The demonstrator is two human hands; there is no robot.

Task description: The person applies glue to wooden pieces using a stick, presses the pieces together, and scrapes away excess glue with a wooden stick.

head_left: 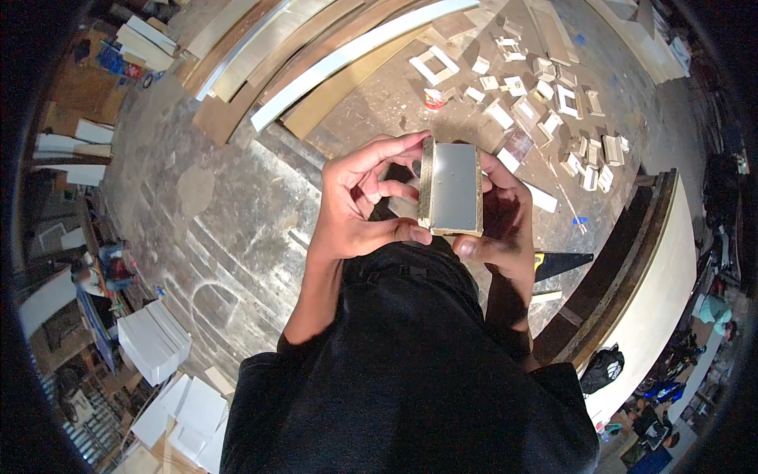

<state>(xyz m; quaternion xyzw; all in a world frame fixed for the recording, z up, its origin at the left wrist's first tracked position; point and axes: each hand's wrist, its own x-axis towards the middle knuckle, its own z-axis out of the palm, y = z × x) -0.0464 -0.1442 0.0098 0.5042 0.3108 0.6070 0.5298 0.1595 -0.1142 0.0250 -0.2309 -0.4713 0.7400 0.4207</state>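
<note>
In front of my chest I hold a small box-like piece of laminated board (455,188), with a smooth grey face and raw brown edges. My left hand (355,201) is closed on its left edge, fingertips at the upper and lower corners. My right hand (509,225) grips it from the right, the thumb near the bottom corner. The right fingers are partly hidden behind the piece and lie in shadow. Whether the piece is hollow, I cannot tell.
Several small board frames and blocks (525,114) lie scattered on the floor, with a red-and-white tub (434,99) nearby. A handsaw (562,265) is at right, beside a large white panel (659,292). Long boards (347,67) lie ahead; white panels (154,340) are stacked at left. People are at both sides.
</note>
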